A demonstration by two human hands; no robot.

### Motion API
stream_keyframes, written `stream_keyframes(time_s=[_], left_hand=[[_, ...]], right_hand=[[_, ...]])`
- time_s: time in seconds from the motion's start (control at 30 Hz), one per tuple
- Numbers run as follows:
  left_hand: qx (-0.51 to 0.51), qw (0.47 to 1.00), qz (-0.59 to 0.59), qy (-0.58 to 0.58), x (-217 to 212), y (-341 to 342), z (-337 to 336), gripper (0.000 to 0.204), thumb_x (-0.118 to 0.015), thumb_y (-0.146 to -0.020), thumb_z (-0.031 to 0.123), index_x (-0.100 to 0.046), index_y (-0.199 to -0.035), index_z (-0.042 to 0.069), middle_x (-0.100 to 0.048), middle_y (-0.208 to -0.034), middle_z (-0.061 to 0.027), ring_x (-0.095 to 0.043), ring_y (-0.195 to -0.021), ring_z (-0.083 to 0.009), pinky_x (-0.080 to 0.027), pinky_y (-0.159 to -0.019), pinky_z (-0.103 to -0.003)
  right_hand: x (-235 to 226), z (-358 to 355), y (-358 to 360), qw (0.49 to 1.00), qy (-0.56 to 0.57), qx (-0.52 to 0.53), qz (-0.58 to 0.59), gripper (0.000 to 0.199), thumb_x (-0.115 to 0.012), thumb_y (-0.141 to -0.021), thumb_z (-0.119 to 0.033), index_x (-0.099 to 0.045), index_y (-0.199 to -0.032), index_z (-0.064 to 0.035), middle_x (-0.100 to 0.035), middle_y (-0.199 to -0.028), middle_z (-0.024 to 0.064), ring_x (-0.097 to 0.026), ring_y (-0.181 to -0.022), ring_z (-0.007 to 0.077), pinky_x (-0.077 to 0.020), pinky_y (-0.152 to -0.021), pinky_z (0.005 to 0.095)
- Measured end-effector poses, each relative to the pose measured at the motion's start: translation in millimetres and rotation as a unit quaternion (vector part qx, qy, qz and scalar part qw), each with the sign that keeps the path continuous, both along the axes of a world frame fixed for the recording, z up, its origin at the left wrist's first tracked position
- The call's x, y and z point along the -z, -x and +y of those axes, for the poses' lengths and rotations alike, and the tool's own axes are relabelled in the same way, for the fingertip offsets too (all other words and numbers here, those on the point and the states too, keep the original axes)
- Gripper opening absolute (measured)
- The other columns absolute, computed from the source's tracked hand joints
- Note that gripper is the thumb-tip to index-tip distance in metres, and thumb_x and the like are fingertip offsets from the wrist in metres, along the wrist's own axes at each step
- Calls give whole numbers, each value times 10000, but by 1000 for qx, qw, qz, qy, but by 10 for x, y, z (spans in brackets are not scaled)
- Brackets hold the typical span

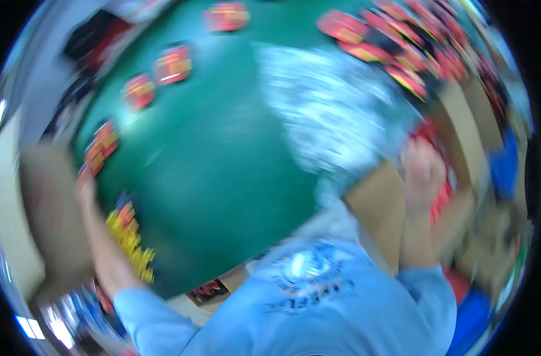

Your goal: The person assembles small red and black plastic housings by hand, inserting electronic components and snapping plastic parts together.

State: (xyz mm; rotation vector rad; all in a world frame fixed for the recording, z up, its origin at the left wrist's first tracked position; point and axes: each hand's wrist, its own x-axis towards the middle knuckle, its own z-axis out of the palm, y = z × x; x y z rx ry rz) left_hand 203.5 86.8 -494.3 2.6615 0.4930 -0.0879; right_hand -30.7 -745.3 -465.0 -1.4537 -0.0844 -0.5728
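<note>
The whole view is smeared by motion. At the left table edge my left hand (pixel 86 185) reaches to the end of a short row of red-and-black packages (pixel 106 137). It seems to touch the nearest one, but its fingers are too blurred to read. On the right, my right hand (pixel 423 169) is over an open cardboard box (pixel 380 207), beside red packages (pixel 441 199) inside it. That hand looks rounded, and its fingers and anything in them cannot be made out. A heap of clear plastic bags (pixel 336 107) lies between the hands, farther off.
Single red packages (pixel 173 64) stand spaced along the green table (pixel 223 148). Many more are piled at the far right (pixel 395 41). Yellow pieces (pixel 131 243) line up by my left forearm. A brown carton (pixel 54 207) stands off the left edge; blue bins flank the right.
</note>
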Motion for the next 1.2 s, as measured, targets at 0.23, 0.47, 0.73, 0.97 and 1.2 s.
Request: stream_keyframes(time_s=[0.23, 0.47, 0.73, 0.97, 1.2], left_hand=[[-97, 982, -162, 27, -387, -484, -381, 542, -505, -1091, 392, -606, -1333, -82, -686, -1259, -185, -649, -1168, -252, -518, -985, -378], [91, 953, -264, 114, -1032, 964, -2482, 514, -453, -1115, 262, -407, -1523, -48, -460, -1540, -181, -502, -1367, -295, -426, -1100, -386], [407, 903, -134, 6, -625, 1669, -3748, 560, -508, -1070, 229, -391, -1541, -50, -522, -1476, -205, -510, -1341, -337, -365, -1141, -426], [491, 862, -105, -62, -549, 1758, -3997, 572, -621, -971, 150, -452, -1477, -56, -564, -1364, -259, -537, -1238, -437, -410, -1079, -481], [464, 849, -229, 101, -759, 2175, -4618, 718, -832, -783, 492, -634, -1275, 8, -642, -1279, -172, -599, -1133, -382, -447, -988, -498]], right_hand=[[1560, -2164, 1283, 789, 302, 325, 425, 320, -604, -1036, -337, -713, -994, -39, -697, -870, 119, -646, -811, 197, -519, -754, 349], [2448, -2173, 1497, 682, 492, -77, 536, 395, -702, -914, -363, -705, -1263, -177, -750, -1103, 165, -715, -1053, 350, -555, -945, 446], [2036, -2313, 1821, 775, 401, 202, 444, 306, -593, -1042, -265, -683, -1223, -35, -756, -910, 110, -734, -816, 207, -572, -753, 349], [816, -1397, 902, 907, 76, 160, 381, 344, -509, -1102, -314, -618, -1337, -88, -638, -892, -13, -490, -612, 53, -431, -541, 240], [-199, 731, 210, 974, 225, 4, -5, 528, -663, -935, -105, -535, -1425, 43, -610, -1080, 89, -522, -784, 154, -444, -660, 268]])
